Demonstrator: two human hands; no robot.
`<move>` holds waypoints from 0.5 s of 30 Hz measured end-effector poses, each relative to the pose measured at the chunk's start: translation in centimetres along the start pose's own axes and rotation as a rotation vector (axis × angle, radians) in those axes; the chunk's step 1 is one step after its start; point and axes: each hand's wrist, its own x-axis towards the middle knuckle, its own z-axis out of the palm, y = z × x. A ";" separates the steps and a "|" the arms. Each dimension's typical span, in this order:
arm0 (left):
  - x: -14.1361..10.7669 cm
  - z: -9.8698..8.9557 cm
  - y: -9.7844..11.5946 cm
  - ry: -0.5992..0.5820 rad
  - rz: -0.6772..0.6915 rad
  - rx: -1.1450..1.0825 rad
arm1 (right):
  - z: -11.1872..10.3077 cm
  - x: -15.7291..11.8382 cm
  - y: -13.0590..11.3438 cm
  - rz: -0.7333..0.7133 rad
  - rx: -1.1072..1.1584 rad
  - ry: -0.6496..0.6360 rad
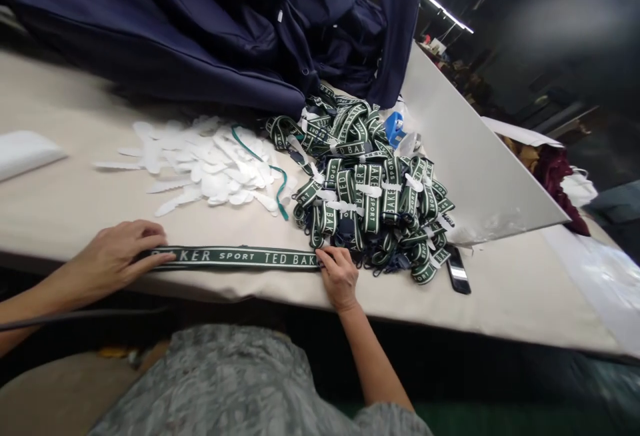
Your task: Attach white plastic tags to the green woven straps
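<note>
A dark green strap [245, 257] with white edge lines and the lettering "BAKER SPORT TED BAK" lies stretched along the table's near edge. My left hand [120, 253] grips its left end between thumb and fingers. At the other end, my right hand [340, 275] pinches the strap with fingers bent. Just beyond my right hand is a heap of folded straps [371, 196] of the same kind, many wrapped with white bands. A pile of flat white paper strips [215, 166] lies behind the stretched strap, with a thin green ribbon [260, 159] across it.
Dark navy bags [200, 36] fill the back of the beige table [60, 203]. A blue tape dispenser-like object [395, 129] sits behind the strap heap. To the right are a black phone [457, 269] and a large grey-white board [480, 176]. A white sheet [25, 153] lies at far left.
</note>
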 end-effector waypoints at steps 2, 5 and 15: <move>-0.2 -0.7 1.3 -0.038 -0.062 0.050 | -0.3 -0.1 0.3 -0.083 -0.022 -0.044; -0.3 -1.2 2.9 -0.109 -0.243 0.009 | -1.0 0.1 0.8 -0.174 -0.022 -0.102; -0.1 -6.1 5.0 -0.321 -0.238 -0.214 | -1.9 0.7 -1.5 -0.165 -0.102 -0.190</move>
